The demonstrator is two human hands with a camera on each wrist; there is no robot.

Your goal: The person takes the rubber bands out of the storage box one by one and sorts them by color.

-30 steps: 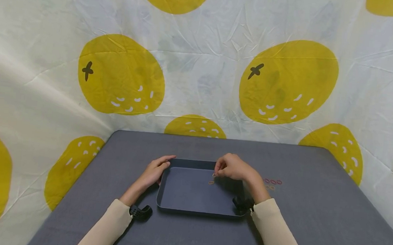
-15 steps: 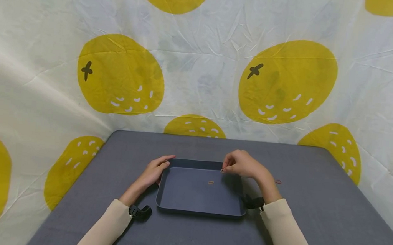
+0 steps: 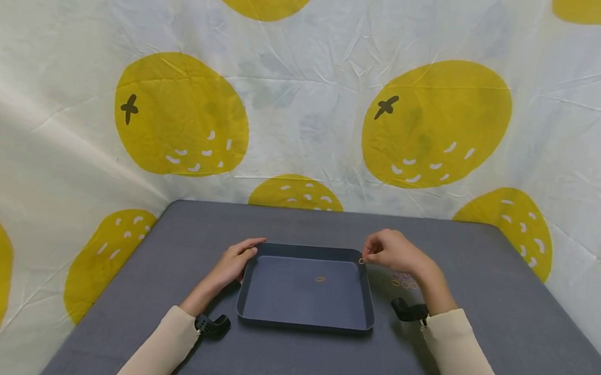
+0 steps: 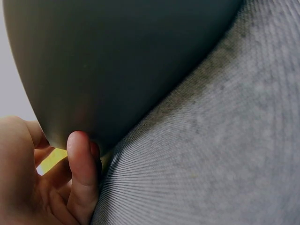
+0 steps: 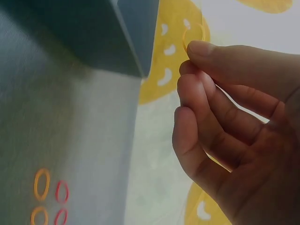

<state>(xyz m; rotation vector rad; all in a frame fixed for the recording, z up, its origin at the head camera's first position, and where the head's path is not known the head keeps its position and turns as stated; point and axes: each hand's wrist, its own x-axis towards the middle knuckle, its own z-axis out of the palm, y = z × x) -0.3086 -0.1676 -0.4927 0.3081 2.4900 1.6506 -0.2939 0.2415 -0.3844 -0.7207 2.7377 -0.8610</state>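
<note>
A dark grey rectangular tray (image 3: pixel 305 327) sits on the table, with one orange rubber band (image 3: pixel 320 281) lying flat inside it. My left hand (image 3: pixel 231 264) holds the tray's far left corner; in the left wrist view a finger (image 4: pixel 80 164) presses against the outer wall. Just above the tray's far right corner, my right hand (image 3: pixel 395 257) pinches a small yellow rubber band (image 5: pixel 184 40) between thumb and fingertips. Below that hand, right of the tray, lie several orange bands (image 5: pixel 36 185) and red bands (image 5: pixel 57 192) in rows, partly hidden by the forearm in the head view.
The grey cloth-covered table (image 3: pixel 276 362) stretches around the tray on every side. Behind it hangs a white curtain (image 3: pixel 305 123) with large yellow fruit prints. Dark wrist cameras sit at both cuffs.
My right hand has moved right, from over the tray's inside to its far right corner, still pinching the yellow rubber band. The left hand and tray have stayed put.
</note>
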